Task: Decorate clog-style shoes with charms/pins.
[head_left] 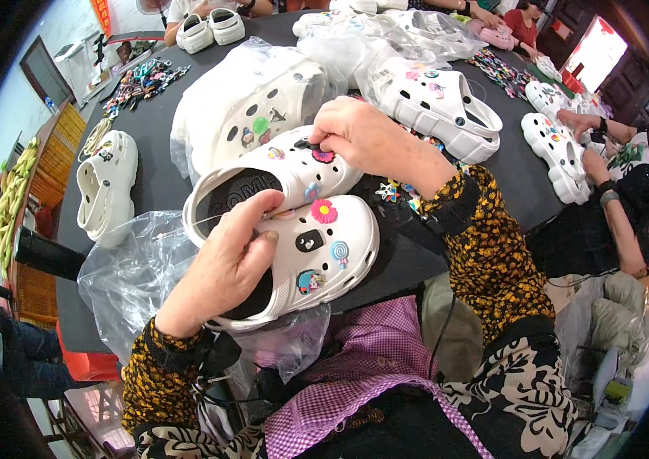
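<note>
Two white clogs stand side by side before me, toes to the right. My left hand (225, 264) grips their inner edges, thumb and fingers over the near clog's (359, 222) opening. This clog carries a pink flower charm (324, 210), a blue lollipop charm (340, 252), a black charm (310, 241) and a colourful figure charm (310, 282). My right hand (374, 138) pinches a small dark shoe charm (306, 144) against the far clog's (294, 177) upper; the fingertips partly hide it. Beside them sits a dark pink flower charm (323, 156).
Clear plastic bags (137, 268) lie under and left of the clogs. Bagged clogs (263, 92) stand behind, another clog (114, 180) at left and one (454, 107) at right. Charm piles (145, 84) dot the black table (164, 187). Co-workers' hands (593, 164) handle clogs at right.
</note>
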Motion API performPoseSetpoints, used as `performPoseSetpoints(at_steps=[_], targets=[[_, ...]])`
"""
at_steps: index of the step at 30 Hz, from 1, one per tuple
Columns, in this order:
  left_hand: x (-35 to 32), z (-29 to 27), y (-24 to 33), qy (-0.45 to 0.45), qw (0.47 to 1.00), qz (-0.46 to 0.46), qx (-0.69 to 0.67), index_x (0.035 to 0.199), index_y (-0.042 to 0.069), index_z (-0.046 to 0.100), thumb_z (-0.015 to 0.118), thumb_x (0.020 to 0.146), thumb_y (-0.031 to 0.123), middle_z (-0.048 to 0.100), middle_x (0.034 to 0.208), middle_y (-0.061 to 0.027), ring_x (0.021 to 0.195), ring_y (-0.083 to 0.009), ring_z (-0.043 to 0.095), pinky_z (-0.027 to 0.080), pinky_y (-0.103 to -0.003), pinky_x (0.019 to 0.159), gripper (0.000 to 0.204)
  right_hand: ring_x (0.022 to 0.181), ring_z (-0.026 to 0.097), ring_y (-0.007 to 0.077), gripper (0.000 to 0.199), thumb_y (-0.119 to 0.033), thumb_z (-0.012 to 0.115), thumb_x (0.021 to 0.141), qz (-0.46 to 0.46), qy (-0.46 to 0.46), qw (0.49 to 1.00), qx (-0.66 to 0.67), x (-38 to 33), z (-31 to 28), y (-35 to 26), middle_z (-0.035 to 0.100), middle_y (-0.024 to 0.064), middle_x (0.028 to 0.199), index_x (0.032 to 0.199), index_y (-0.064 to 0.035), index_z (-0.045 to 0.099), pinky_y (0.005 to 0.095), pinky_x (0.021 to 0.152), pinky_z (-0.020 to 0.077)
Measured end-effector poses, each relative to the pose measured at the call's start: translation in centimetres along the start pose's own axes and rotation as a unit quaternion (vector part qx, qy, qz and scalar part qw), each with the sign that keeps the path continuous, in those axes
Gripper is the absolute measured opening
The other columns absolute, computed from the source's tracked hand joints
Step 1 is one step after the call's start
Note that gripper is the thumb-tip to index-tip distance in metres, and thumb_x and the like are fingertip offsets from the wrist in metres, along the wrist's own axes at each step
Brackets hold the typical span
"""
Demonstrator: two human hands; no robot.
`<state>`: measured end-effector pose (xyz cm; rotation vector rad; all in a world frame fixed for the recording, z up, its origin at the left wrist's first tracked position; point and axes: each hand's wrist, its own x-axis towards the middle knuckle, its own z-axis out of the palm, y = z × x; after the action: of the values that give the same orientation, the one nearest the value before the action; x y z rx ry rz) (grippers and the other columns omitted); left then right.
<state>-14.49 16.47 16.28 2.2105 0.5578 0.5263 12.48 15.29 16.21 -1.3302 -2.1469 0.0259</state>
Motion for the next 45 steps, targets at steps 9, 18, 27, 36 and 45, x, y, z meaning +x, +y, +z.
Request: performPoseSetpoints(at_steps=[9,18,27,36,45], targets=[[-0.1,-0.1,0.1,-0.013,1.0,-0.018,-0.007,0.126,-0.002,0.047,0.048,0.086,0.007,0.056,0.116,-0.0214,0.111,-0.0337,0.053,0.041,-0.039,0.096,0.041,0.088,0.06,0.0327,0.008,-0.002,0.058,0.077,-0.04,-0.023,0.998,-0.033,0.5,-0.6,-0.8,0.064,0.0149,0.086,0.08,-0.0007,0.065,0.0397,0.083,0.0477],[-0.2,-0.1,0.2,-0.007,1.0,-0.007,-0.002,0.126,-0.001,0.046,0.048,0.086,0.007,0.056,0.115,-0.0208,0.11,-0.0338,0.052,0.041,-0.039,0.095,0.041,0.093,0.06,0.0322,0.014,-0.003,0.058,0.079,0.011,-0.076,0.997,-0.007,0.5,-1.1,-0.5,0.064,0.0151,0.091,0.089,0.0003,0.068,0.0388,0.085,0.0473],[-0.1,-0.3,0.3,-0.02,0.999,0.005,0.036,0.13,-0.004,0.044,0.044,0.088,0.006,0.056,0.121,-0.0195,0.116,-0.027,0.054,0.039,-0.034,0.1,0.043,0.091,0.059,0.0313,0.013,0.001,0.056,0.08,-0.027,-0.066,0.997,-0.02,0.2,0.2,0.0,0.064,0.0138,0.089,0.088,0.0009,0.066,0.0381,0.083,0.0468],[0.1,-0.1,-0.2,0.003,1.0,0.023,0.015,0.126,-0.002,0.046,0.048,0.083,0.006,0.055,0.117,-0.0208,0.109,-0.0352,0.051,0.039,-0.041,0.097,0.044,0.097,0.056,0.0277,0.018,-0.001,0.059,0.072,-0.043,-0.073,0.992,-0.089,0.1,1.7,0.0,0.063,0.0095,0.092,0.086,-0.0052,0.069,0.0392,0.086,0.0442],[0.3,-0.3,-0.1,0.0,1.0,0.022,0.012,0.127,-0.003,0.045,0.049,0.083,0.008,0.055,0.117,-0.0225,0.109,-0.036,0.051,0.04,-0.041,0.096,0.046,0.096,0.057,0.0279,0.016,-0.003,0.06,0.071,-0.043,-0.124,0.984,-0.122,1.0,1.6,-0.2,0.063,0.0098,0.089,0.085,-0.0049,0.069,0.0386,0.086,0.0441]])
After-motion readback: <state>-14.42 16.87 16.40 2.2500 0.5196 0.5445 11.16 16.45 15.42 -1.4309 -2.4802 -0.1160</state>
